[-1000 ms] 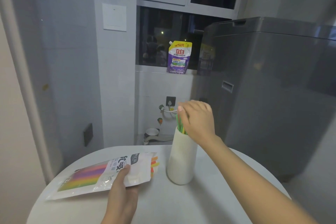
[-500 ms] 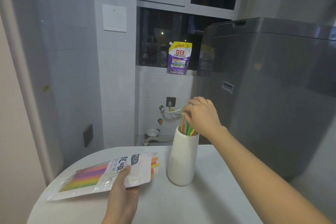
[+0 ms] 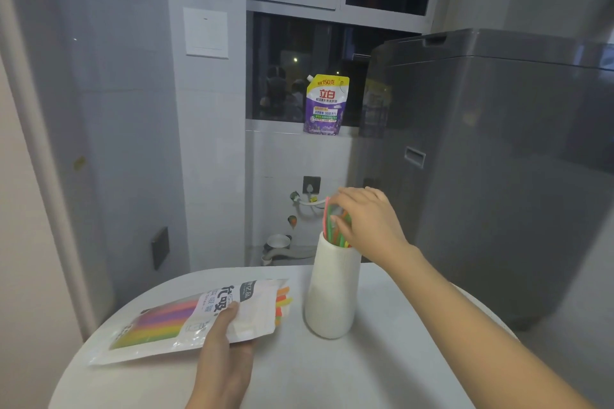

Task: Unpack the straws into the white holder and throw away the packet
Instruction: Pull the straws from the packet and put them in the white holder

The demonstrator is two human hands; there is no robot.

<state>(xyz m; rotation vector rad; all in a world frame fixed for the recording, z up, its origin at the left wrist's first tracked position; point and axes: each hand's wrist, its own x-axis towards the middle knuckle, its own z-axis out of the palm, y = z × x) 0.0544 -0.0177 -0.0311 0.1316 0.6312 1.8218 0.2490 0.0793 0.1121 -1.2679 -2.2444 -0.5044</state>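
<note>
While the left hand (image 3: pixel 223 347) pinches the straw packet (image 3: pixel 186 319) flat on the table (image 3: pixel 382 368), probably so the leftover straws don't slide out, the right hand (image 3: pixel 367 221) has its fingers loosely curled round the straws (image 3: pixel 332 229) standing in the white holder (image 3: pixel 332 295), settling them in I guess.

2 bare forearms show, no sleeves, watch or rings; left hand (image 3: pixel 223 352) and right hand (image 3: pixel 367 221) ungloved, nails short.
</note>
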